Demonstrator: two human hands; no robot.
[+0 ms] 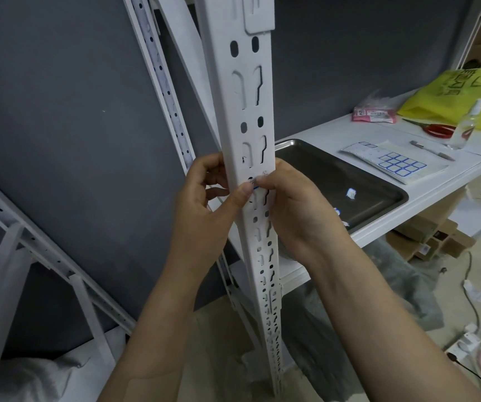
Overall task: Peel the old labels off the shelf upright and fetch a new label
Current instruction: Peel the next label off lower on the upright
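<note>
A white slotted shelf upright (248, 111) runs down the middle of the view. My left hand (207, 204) curls round its left edge, thumb pressed on the front face. My right hand (294, 207) holds the right side, its thumb and fingertip pinching a small blue-edged label (256, 185) on the upright's face. Most of the label is hidden by my fingers. A sheet of new blue-bordered labels (393, 162) lies on the white shelf (335, 126) to the right. A crumpled peeled label (351, 193) lies in the metal tray (378, 181).
On the shelf's right part lie a pen (432, 150), red scissors (436, 129), a clear spray bottle (467, 126), a pink packet (374, 114) and a yellow bag (459, 97). Cardboard boxes (430, 239) and cables sit on the floor below.
</note>
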